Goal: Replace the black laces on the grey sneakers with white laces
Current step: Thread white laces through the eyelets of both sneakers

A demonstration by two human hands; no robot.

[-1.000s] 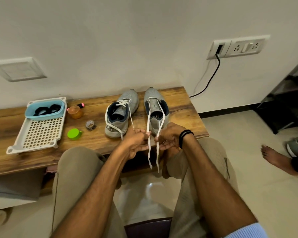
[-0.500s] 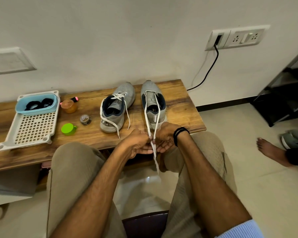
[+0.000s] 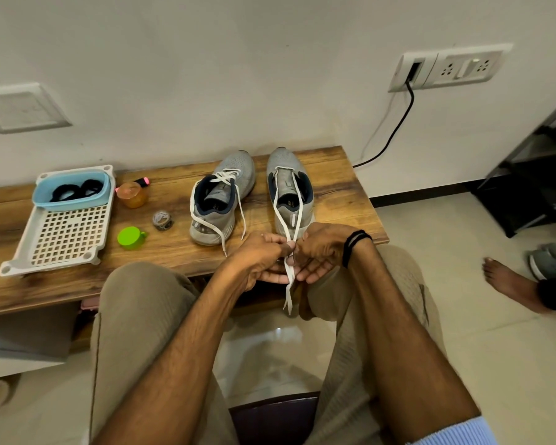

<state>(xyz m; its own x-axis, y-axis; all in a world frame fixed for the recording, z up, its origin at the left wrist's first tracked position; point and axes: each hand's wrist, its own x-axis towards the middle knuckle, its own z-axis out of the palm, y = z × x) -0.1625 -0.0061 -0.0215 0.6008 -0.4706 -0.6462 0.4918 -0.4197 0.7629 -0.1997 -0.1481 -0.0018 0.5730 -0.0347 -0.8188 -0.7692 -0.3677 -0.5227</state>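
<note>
Two grey sneakers stand on a low wooden bench (image 3: 341, 194). The left sneaker (image 3: 220, 200) carries a white lace through its front eyelets, its ends loose. The right sneaker (image 3: 289, 191) has a white lace (image 3: 297, 216) running from its toe back over the heel. Both ends of that lace come together at the bench's front edge and hang down below. My left hand (image 3: 257, 255) and my right hand (image 3: 321, 248) pinch them there, side by side. Black laces (image 3: 76, 189) lie coiled in a blue tub (image 3: 71, 203).
A white perforated tray (image 3: 61, 236) holds the blue tub at the bench's left. An orange jar (image 3: 132, 194), a small round object (image 3: 162, 220) and a green cap (image 3: 130, 238) lie beside it. Another person's bare foot (image 3: 507, 284) is on the floor at right. A black cable (image 3: 395, 126) hangs from the wall socket.
The two lace ends, held apart a second ago, have been brought together between my hands. The camera view has shifted slightly; the sneakers have not moved.
</note>
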